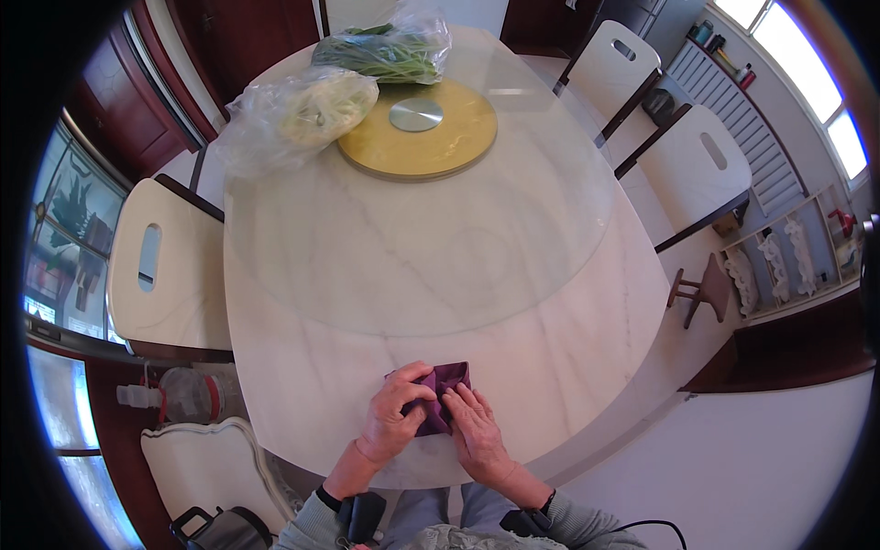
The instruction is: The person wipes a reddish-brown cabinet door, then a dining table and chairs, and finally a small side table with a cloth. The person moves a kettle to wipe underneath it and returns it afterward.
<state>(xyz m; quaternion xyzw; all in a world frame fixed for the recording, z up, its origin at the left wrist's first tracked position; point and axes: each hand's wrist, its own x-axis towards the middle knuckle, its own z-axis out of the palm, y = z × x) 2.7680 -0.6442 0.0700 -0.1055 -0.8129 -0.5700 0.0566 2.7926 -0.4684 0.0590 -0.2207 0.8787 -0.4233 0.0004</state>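
Observation:
A small purple folded piece (433, 416), paper or cloth, lies at the near edge of the marble-patterned table (550, 385). Creased flaps stand up a little in its middle. My left hand (395, 412) holds its left side, thumb and curled fingers pinching a fold. From the right, my right hand (478, 433) rests on it, fingers extended close together over its right side and holding it down. The right thumb and part of the piece are hidden under my hands.
A round glass turntable (440, 275) covers much of the table, with a golden disc (419, 158) at its far side. Plastic bags of leafy greens (385, 55) and pale vegetables (309, 113) lie there. Chairs (172, 268) flank the table. A kettle (227, 529) sits low left.

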